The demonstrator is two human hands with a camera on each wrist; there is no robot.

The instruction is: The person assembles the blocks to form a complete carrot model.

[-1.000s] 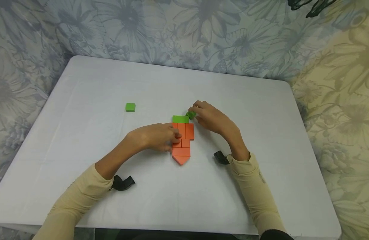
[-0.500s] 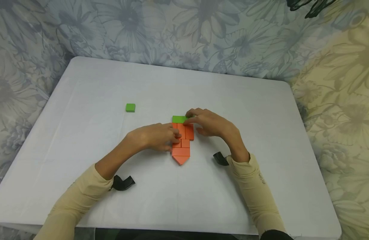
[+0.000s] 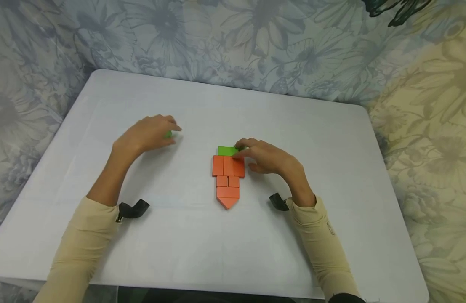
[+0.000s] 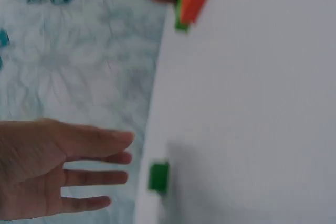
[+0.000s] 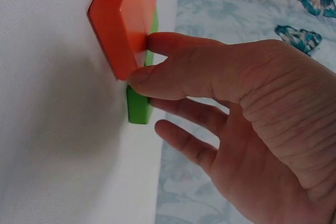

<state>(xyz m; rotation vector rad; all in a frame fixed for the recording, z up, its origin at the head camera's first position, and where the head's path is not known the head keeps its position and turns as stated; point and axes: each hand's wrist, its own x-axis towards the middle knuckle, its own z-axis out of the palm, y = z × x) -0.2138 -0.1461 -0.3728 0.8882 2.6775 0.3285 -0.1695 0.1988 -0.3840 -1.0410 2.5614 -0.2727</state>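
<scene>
In the head view, my left hand (image 3: 149,132) is over a small green block (image 3: 168,134), most of it hidden under the fingers. The left wrist view shows straight fingers apart from that green block (image 4: 158,177). My right hand (image 3: 264,155) is at the upper right of a flat figure of orange blocks (image 3: 228,192). Its thumb and fingers pinch a green block (image 5: 138,106) at the end of the figure, thumb on the near side against an orange block (image 5: 118,30). A longer green block (image 3: 226,151) tops the figure.
The blocks lie on a white table (image 3: 304,126). Floral cloth or wallpaper (image 3: 263,38) rises behind the far edge. A black camera mount (image 3: 133,209) hangs at the left wrist, another black mount (image 3: 278,202) at the right.
My left hand has left the orange figure and moved up and left to the lone green block. The right hand brought its green block down beside the longer green one and stayed there.
</scene>
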